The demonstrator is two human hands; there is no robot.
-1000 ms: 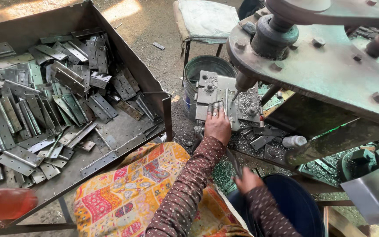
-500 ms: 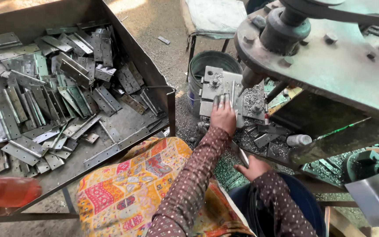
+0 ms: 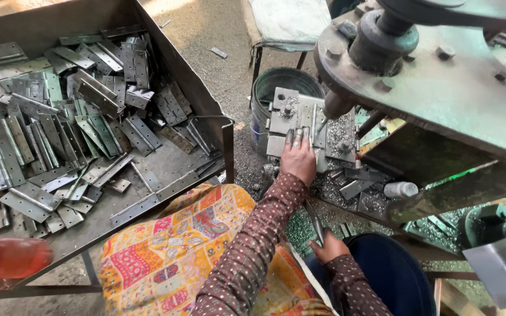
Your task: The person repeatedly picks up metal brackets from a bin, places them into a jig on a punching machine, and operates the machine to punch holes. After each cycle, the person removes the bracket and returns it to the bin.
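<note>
Left hand (image 3: 298, 159) has slid forward, flat on the metal plate (image 3: 300, 120); right hand (image 3: 327, 248) grips a thin rod (image 3: 314, 221).

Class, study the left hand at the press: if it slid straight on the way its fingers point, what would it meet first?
Probably the raised metal die block beyond the left hand, whose fingertips point up-frame; depth is uncertain.

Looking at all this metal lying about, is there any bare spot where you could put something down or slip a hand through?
Bare tray floor shows along the metal tray's near right edge, between the hinge plates and the rim. The gritty floor between tray and stool is open too. Around the left hand on the fixture block it is crowded with shavings, offcuts and a bucket.
</note>
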